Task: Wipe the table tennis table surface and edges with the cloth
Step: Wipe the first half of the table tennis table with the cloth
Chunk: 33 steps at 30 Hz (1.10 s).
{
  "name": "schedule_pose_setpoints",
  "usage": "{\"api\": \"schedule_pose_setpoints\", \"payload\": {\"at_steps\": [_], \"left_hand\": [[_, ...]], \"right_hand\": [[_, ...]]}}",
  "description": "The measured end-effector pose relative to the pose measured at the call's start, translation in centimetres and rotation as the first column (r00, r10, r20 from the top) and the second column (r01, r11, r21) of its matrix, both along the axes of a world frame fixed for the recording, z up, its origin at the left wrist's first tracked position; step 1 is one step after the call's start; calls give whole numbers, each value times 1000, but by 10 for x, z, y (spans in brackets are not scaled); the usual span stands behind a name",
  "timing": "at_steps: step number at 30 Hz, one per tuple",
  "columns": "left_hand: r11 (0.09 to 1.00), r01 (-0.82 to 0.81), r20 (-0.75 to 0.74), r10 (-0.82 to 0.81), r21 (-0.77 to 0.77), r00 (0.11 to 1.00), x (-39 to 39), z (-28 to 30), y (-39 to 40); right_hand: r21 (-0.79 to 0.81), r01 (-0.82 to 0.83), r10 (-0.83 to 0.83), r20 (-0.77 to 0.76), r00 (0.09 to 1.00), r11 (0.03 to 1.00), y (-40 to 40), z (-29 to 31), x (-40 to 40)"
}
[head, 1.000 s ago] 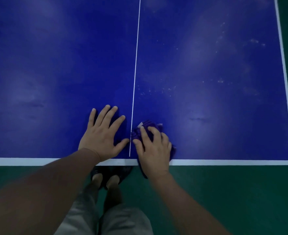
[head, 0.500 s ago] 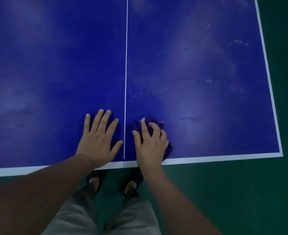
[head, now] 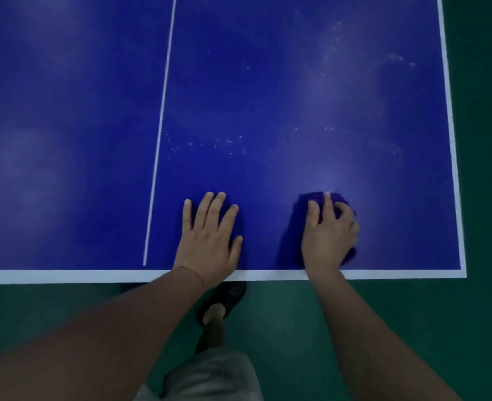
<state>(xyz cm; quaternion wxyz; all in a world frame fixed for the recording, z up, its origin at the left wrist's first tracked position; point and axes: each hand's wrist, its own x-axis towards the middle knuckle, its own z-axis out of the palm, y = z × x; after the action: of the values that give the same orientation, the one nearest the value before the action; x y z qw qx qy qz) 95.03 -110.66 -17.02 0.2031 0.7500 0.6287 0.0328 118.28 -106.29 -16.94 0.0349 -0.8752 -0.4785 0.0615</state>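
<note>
The blue table tennis table [head: 268, 96] fills the upper view, with a white centre line [head: 159, 134] and white edge bands along the near side [head: 65, 275] and the right side [head: 450, 125]. My left hand [head: 210, 238] lies flat on the surface with fingers spread, just right of the centre line. My right hand [head: 330, 235] presses a bunched purple cloth [head: 315, 199] onto the table near the front edge, fingers curled over it. Most of the cloth is hidden under the hand. Pale dust specks [head: 210, 144] dot the right half.
Green floor [head: 354, 314] lies below the near edge and right of the table. My foot in a dark sandal [head: 227, 296] and grey trousers [head: 210, 377] show under the edge. The table's near right corner [head: 463, 273] is close to my right hand.
Both hands have shifted right along the near edge; the left hand crossed the centre line and the cloth slid toward the right corner. My body stepped right too.
</note>
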Motion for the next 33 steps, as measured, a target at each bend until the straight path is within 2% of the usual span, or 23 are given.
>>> {"api": "schedule_pose_setpoints", "payload": {"at_steps": [3,6,8,12,15,17,20,23,28,31,33], "left_hand": [[996,-91,-39,91,9,995,26,-3,4],[989,-139,-57,142,56,988,30,-10,4],[988,-139,-60,143,73,988,31,-12,3],[984,-155,-73,162,93,984,31,-13,3],[983,-155,-72,162,96,984,30,-15,4],[982,-158,-74,166,104,983,29,-15,4],[981,-158,-85,168,112,982,30,-13,4],[981,-157,-88,167,110,982,30,-12,4],[983,-161,-74,167,84,983,29,-12,4],[984,-161,-71,167,78,983,28,-12,3],[986,-153,-69,158,72,985,28,-12,4]], "right_hand": [[99,-172,172,4,985,980,-8,0,-33],[42,-461,463,-22,886,886,-30,-1,-57],[39,-522,524,-53,850,852,-27,0,-40],[54,-312,314,-51,948,949,-3,3,19],[28,-167,169,-61,984,985,7,-2,18],[58,-238,241,-54,969,970,3,-3,-16],[86,-448,453,-41,891,890,-14,-5,-63],[92,-520,525,-35,850,849,-13,-5,-52],[72,-420,422,-26,906,905,-25,-2,-4],[78,-335,339,-49,939,939,-37,-1,-24],[92,-340,346,-55,937,936,-22,-2,-54]]}}
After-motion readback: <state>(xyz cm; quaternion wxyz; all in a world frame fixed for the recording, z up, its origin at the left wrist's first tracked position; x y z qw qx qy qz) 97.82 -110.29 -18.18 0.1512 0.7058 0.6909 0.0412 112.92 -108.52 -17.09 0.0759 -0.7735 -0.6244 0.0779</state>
